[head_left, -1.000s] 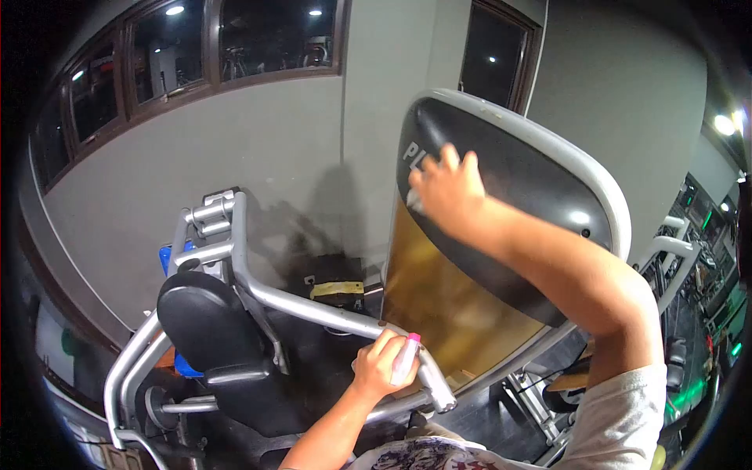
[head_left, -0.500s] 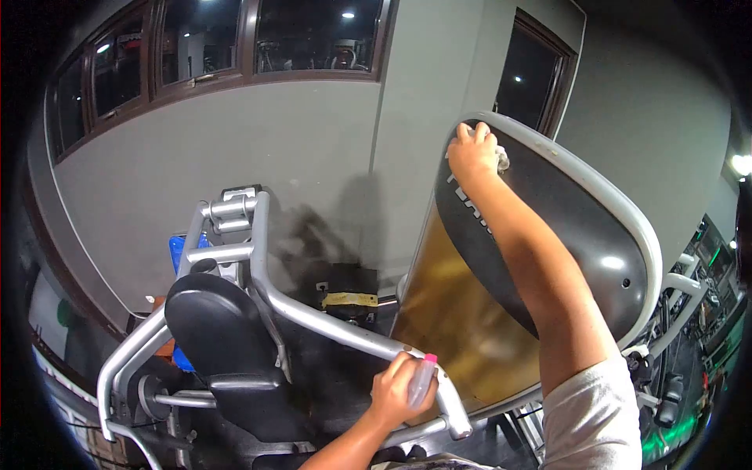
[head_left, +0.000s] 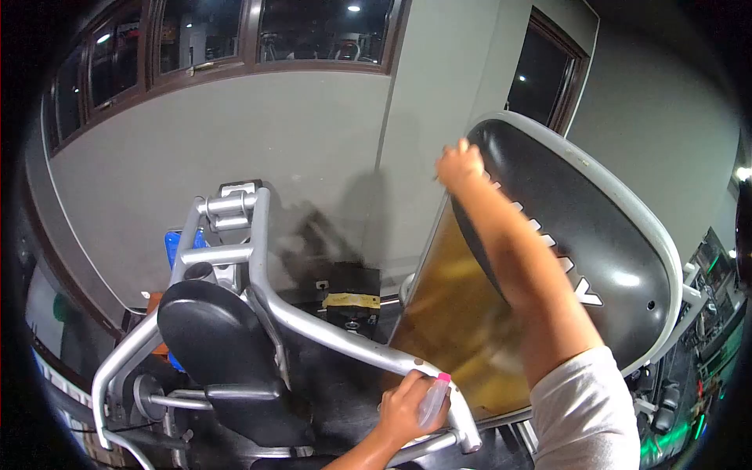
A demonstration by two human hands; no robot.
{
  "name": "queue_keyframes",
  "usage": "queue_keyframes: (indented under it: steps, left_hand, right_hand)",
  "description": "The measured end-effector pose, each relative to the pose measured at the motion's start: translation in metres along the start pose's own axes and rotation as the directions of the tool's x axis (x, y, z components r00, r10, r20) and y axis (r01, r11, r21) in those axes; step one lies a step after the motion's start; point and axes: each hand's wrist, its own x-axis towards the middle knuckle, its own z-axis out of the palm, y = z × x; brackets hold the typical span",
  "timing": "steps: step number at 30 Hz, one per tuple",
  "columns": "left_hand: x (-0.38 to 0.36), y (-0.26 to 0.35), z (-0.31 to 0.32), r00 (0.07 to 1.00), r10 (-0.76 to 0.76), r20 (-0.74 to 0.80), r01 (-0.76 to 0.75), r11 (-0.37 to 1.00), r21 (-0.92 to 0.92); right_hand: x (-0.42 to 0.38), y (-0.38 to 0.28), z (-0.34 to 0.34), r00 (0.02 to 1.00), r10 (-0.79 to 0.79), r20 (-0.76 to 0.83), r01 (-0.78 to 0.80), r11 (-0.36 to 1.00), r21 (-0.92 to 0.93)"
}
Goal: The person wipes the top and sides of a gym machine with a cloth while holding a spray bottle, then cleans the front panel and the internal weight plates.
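Note:
My left hand [head_left: 401,411] is wrapped round a small clear bottle [head_left: 432,403] with a pink cap. It is beside the end of the curved silver bar [head_left: 345,339] of an exercise machine. Out ahead, my right hand [head_left: 460,166] is closed at the upper left edge of the machine's black oval cover [head_left: 583,200], which has white lettering. The crumpled greyish cloth seen in that hand a moment earlier is hidden behind the fingers now. Below the black part, the cover panel [head_left: 446,313] is gold-brown and see-through.
A black padded seat [head_left: 215,333] stands in the machine's silver frame at left. Behind it are a grey wall [head_left: 313,141] and windows [head_left: 325,31]. A dark box with a yellow label [head_left: 352,301] sits near the wall. More gym equipment [head_left: 666,403] fills the right edge.
My right hand has moved from the black cover's face down and left to its edge, uncovering more lettering. The cloth has gone out of sight. My left hand still holds the bottle.

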Motion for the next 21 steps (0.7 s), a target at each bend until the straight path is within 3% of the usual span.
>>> queue_keyframes:
  steps: [3, 7, 13, 15, 18, 21]
  left_hand:
    - [-0.003, -0.006, 0.002, 0.999, -0.009, 0.054, 0.009, 1.000, -0.005]
    - [-0.004, -0.006, 0.006, 0.988, -0.015, 0.152, 0.018, 1.000, -0.018]
    - [-0.004, -0.003, 0.009, 0.995, 0.033, 0.096, -0.037, 0.999, 0.038]
    - [-0.010, 0.001, 0.010, 0.994, 0.032, 0.109, -0.042, 0.995, 0.086]
    - [-0.017, -0.003, 0.019, 0.987, 0.052, 0.152, -0.072, 0.989, 0.127]
    - [-0.019, 0.005, 0.018, 0.988, 0.068, 0.142, -0.086, 0.988, 0.127]
  right_hand:
    - [0.016, 0.068, -0.045, 0.969, 0.200, -0.145, -0.209, 0.977, -0.049]
    - [0.021, 0.109, -0.055, 0.932, 0.337, -0.129, -0.321, 0.938, 0.132]
    - [-0.011, 0.030, -0.026, 1.000, 0.002, 0.014, -0.001, 0.997, -0.080]
    - [-0.037, 0.011, -0.013, 0.987, -0.160, -0.017, 0.158, 0.984, -0.084]
    - [-0.072, 0.007, -0.010, 0.964, -0.259, -0.063, 0.251, 0.962, -0.112]
    - [-0.127, 0.009, -0.022, 0.927, -0.375, -0.030, 0.354, 0.895, -0.270]
